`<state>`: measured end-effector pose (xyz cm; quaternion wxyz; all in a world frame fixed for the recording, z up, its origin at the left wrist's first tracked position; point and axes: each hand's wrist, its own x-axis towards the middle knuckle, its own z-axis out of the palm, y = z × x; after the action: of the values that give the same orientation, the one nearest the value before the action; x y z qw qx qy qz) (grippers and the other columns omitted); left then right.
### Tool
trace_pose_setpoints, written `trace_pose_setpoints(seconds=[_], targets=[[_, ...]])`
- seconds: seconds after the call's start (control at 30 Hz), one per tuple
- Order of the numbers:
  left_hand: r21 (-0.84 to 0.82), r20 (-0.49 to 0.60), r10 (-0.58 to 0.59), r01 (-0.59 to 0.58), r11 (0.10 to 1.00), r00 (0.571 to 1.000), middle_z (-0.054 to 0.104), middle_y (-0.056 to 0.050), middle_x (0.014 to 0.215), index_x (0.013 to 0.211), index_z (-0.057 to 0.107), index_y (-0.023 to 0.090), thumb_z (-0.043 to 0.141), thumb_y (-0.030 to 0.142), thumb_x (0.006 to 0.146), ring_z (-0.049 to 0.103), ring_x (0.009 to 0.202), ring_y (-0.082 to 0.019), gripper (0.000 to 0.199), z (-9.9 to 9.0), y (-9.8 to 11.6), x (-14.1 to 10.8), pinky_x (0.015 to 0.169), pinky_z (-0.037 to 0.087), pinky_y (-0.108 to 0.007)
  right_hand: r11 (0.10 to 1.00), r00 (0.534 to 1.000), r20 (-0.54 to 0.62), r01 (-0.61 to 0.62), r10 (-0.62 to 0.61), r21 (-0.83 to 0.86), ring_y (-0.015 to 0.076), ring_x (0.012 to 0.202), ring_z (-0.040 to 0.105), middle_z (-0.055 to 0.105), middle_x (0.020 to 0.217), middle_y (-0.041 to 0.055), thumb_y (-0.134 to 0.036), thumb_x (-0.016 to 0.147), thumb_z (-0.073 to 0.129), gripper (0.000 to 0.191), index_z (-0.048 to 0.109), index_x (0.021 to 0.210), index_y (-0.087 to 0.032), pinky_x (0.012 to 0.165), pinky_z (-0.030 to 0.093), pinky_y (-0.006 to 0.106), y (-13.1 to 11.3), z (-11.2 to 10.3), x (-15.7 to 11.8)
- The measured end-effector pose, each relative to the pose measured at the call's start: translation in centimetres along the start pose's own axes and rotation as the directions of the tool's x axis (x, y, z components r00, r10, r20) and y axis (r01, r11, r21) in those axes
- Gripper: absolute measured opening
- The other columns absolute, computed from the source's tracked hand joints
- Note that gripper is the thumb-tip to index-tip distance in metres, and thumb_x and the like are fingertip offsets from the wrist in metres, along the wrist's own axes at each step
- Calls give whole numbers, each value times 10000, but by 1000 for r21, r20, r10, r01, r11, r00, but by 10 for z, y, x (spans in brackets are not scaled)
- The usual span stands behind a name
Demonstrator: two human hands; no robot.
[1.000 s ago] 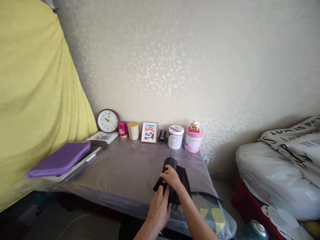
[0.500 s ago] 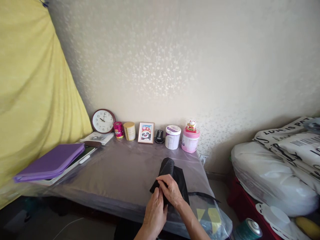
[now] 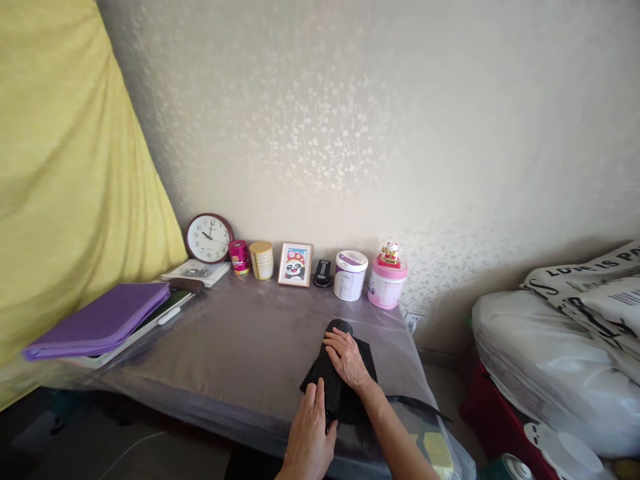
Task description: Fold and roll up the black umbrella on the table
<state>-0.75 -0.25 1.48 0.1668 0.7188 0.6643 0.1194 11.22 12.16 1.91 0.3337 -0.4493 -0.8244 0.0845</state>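
A roll of black cloth [image 3: 327, 360] lies near the right front of the table, with a loose flat part spread to its right. A thin black strap [image 3: 420, 403] trails from it over the table's right edge. My left hand [image 3: 313, 427] grips the roll's near end, thumb on the right and fingers along the top left. Across the upper part of the roll lies my right hand [image 3: 349, 360], its fingers curved over the top. What the roll holds inside, if anything, is hidden.
Along the wall stand a clock [image 3: 210, 239], a magenta can [image 3: 239, 259], a yellow-lidded jar [image 3: 262, 260], a picture frame [image 3: 295, 265], a white tub [image 3: 350, 277] and a pink tub [image 3: 387, 283]. A purple folder [image 3: 100, 320] lies left. White bags [image 3: 550, 360] are at right.
My right hand has moved up and right along the cloth roll, its fingers now laid over it. My left hand stays at the near end, now apart from the right.
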Motion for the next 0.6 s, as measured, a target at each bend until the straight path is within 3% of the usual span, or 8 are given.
trace_pose_setpoints(seconds=[0.2, 0.43, 0.6], targets=[[-93, 71, -56, 63, 994, 996, 251, -160, 1439, 1381, 200, 72, 410, 198, 786, 300, 1303, -215, 644, -11, 3, 1, 1042, 288, -295, 995, 995, 17, -98, 99, -20, 215, 1201, 435, 644, 1111, 19, -248, 878, 412, 272, 674, 946, -269, 1033, 217, 462, 21, 10, 27], [-115, 30, -32, 35, 993, 999, 271, -155, 1431, 1380, 212, 82, 406, 177, 773, 353, 1274, -220, 644, -4, -2, 3, 1008, 343, -311, 980, 980, -18, -196, 197, 42, 169, 1088, 522, 636, 1114, 10, -264, 863, 410, 265, 664, 940, -252, 965, 345, 342, 39, 14, 46], [-74, 6, -1, 2, 997, 1000, 275, -169, 1427, 1380, 212, 80, 404, 156, 771, 335, 1285, -229, 643, 1, -2, 3, 1016, 342, -327, 927, 918, -129, -371, 375, 55, 214, 1043, 552, 640, 1069, 89, -306, 844, 416, 296, 627, 1011, -184, 951, 363, 377, 53, 5, 43]])
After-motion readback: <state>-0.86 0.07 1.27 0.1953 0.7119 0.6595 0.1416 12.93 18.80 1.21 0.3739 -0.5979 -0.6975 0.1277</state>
